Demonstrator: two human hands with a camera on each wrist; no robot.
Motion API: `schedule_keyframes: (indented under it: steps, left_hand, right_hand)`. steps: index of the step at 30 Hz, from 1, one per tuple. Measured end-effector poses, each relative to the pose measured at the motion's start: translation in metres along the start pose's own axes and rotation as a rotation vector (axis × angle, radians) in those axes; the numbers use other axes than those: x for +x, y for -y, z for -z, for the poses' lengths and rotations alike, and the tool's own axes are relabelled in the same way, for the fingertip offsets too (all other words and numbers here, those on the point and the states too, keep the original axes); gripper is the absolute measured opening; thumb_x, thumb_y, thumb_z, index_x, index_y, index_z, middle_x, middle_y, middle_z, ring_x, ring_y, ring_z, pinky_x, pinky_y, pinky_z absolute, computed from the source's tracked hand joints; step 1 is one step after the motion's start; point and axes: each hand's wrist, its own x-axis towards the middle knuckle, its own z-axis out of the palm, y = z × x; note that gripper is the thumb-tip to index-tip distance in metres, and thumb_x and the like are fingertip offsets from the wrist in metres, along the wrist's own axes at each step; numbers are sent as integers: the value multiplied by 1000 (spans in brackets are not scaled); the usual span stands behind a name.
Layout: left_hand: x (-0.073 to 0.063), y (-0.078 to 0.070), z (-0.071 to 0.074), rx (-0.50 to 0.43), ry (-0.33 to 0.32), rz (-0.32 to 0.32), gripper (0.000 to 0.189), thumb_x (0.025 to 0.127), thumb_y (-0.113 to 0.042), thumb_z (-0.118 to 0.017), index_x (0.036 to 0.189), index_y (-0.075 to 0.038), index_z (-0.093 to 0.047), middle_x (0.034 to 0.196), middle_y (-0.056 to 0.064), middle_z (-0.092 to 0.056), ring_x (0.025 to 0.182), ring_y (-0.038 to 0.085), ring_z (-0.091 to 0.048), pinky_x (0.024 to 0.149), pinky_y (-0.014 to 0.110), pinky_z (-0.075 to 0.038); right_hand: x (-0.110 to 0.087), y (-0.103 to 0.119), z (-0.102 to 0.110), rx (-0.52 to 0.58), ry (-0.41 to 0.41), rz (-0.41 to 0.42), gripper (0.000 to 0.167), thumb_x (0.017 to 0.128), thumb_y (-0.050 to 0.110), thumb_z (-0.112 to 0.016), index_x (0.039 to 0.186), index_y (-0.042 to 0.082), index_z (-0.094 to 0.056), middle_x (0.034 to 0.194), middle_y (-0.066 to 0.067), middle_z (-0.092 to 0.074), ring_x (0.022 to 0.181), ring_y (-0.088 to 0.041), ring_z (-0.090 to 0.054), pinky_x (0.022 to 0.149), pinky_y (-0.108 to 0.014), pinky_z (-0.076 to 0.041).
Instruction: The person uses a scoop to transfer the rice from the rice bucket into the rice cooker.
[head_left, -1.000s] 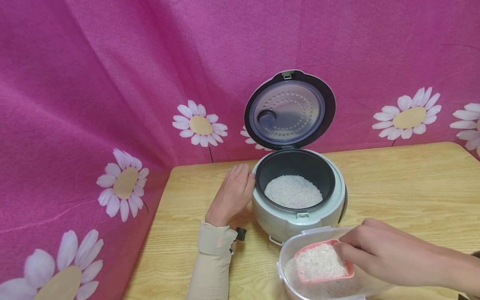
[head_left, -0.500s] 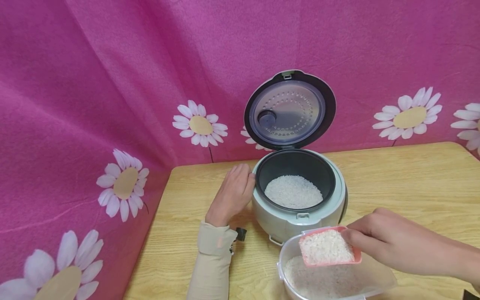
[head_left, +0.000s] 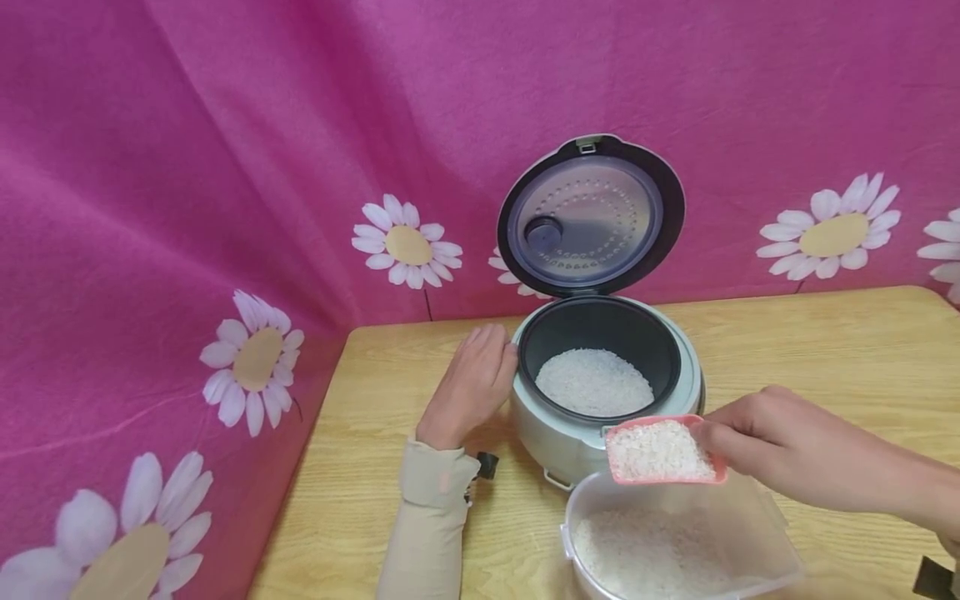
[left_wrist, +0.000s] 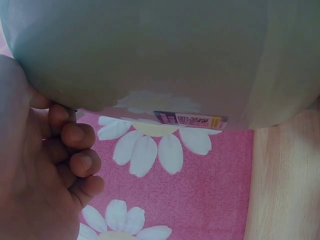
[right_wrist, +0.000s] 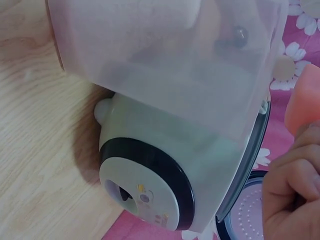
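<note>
In the head view, my right hand (head_left: pixel 787 446) pinches the end of a pink scoop (head_left: pixel 716 477) heaped with white rice. The scoop hangs level above the back edge of a clear plastic container (head_left: pixel 761 537) that holds more rice, close to the front of the rice cooker (head_left: pixel 551 437). Rice also lies in the cooker's dark inner pot (head_left: pixel 592 321). My left hand (head_left: pixel 468 387) grips the cooker's left side at the rim; the left wrist view shows its curled fingers (left_wrist: pixel 82 162) against the cooker's edge.
The cooker's lid (head_left: pixel 581 221) stands upright at the back. Wooden table (head_left: pixel 825 367) surface extends to the right and left of the cooker. A pink flowered cloth (head_left: pixel 262 150) hangs behind and along the left edge.
My right hand has lifted the rice-filled scoop up out of the container and toward the cooker. My left hand stays at the cooker's side. The head view has shifted slightly.
</note>
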Motion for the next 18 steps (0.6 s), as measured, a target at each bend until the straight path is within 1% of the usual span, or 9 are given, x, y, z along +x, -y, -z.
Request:
schedule_keyframes:
  steps: [2, 4, 6, 9, 12, 18]
  left_hand:
    - [0, 0, 0, 3, 0, -3, 15, 106, -24, -45, 97, -13, -51, 85, 2, -48, 84, 15, -47, 81, 29, -44]
    - [0, 0, 1, 2, -1, -4, 15, 106, -24, -45, 97, -13, -51, 85, 2, -48, 84, 15, -47, 80, 29, -44]
    - [0, 0, 1, 2, -3, -7, 15, 106, -25, -45, 97, -13, -51, 84, 1, -48, 84, 14, -47, 80, 29, -44]
    - [0, 0, 0, 7, -9, -14, 16, 106, -24, -45, 97, -13, -51, 84, 2, -47, 84, 14, -47, 80, 29, -44]
    - [0, 1, 0, 12, -12, -16, 16, 106, -24, -45, 96, -13, -51, 83, 2, -47, 83, 15, -46, 80, 29, -43]
    - [1, 2, -1, 18, -3, -12, 17, 106, -24, -44, 96, -12, -51, 83, 2, -47, 83, 15, -46, 80, 29, -43]
  right_hand:
    - [3, -1, 2, 6, 3, -14, 35, 102, 12, -57, 76, 32, -68, 62, 22, -32, 53, 6, -25, 47, -19, -28]
    - [6, -2, 4, 5, -3, -48, 34, 102, 14, -58, 76, 31, -70, 61, 20, -33, 53, 5, -27, 47, -20, -29]
    - [9, -3, 5, 2, -17, -69, 34, 103, 15, -58, 74, 30, -69, 60, 19, -34, 54, 4, -29, 48, -21, -30]
    - [14, -3, 7, -5, -41, -101, 38, 102, 17, -59, 65, 27, -61, 59, 17, -34, 52, 3, -29, 48, -22, -30]
    - [19, -4, 9, -8, -51, -127, 41, 102, 18, -58, 62, 23, -55, 57, 15, -32, 51, 1, -27, 47, -22, -29]
    - [31, -8, 13, 20, -57, -162, 42, 104, 20, -54, 63, 18, -53, 56, 11, -33, 49, -1, -27, 48, -25, -29]
